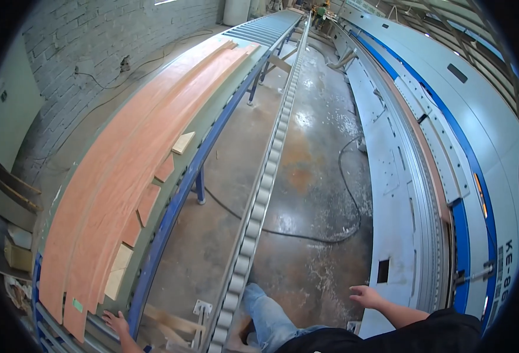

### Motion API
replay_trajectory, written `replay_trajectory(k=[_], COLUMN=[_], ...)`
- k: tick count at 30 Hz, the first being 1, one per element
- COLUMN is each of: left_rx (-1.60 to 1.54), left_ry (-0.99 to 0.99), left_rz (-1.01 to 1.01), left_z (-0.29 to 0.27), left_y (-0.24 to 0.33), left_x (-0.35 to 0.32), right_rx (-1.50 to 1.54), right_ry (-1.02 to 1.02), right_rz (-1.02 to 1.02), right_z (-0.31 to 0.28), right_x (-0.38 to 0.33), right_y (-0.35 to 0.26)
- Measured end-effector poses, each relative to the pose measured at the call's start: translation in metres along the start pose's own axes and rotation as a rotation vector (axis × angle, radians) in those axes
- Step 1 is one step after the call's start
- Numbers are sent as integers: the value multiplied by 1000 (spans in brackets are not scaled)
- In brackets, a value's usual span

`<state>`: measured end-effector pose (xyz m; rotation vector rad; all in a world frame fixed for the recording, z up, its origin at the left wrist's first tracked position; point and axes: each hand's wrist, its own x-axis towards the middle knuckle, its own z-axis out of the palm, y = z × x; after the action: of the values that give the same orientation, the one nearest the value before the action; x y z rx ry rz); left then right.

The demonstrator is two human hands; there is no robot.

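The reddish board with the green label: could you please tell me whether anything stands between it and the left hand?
Nothing visible stands between the left hand and the labelled board; only rollers show in the gap at its near end.

the long boards (109, 159) are reddish-orange with faint streaky grain, one bearing a green label (77, 305) toward the near edge of the grey-green table (205, 125). along its right edge, small pieces (183, 143) are pale yellow or reddish, the rail (174, 215) blue. the machine (486, 112) is white, banded with blue.
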<state>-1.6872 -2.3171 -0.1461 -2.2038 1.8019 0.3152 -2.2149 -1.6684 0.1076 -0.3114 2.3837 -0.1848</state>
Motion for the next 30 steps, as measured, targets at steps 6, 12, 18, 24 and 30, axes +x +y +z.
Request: replay_trajectory(k=[6,12,18,24,30], left_rx=[20,-142,-58,-55,36], left_ry=[19,-272,-230,-181,60], left_rz=[-14,-105,-92,-84,-36], left_z=[-13,-104,-123,-121,-96], left_y=[134,328,477,643,776], left_x=[-16,-62,-68,-61,-30], right_rx=[-44,46,10,69,498], right_ry=[-106,9,-79,-75,27], right_rz=[-180,23,220,228,262], right_z=[-74,-169,-251,-327,-440], right_x=[124,190,261,412,549], right_y=[-35,-23,11,41,43])
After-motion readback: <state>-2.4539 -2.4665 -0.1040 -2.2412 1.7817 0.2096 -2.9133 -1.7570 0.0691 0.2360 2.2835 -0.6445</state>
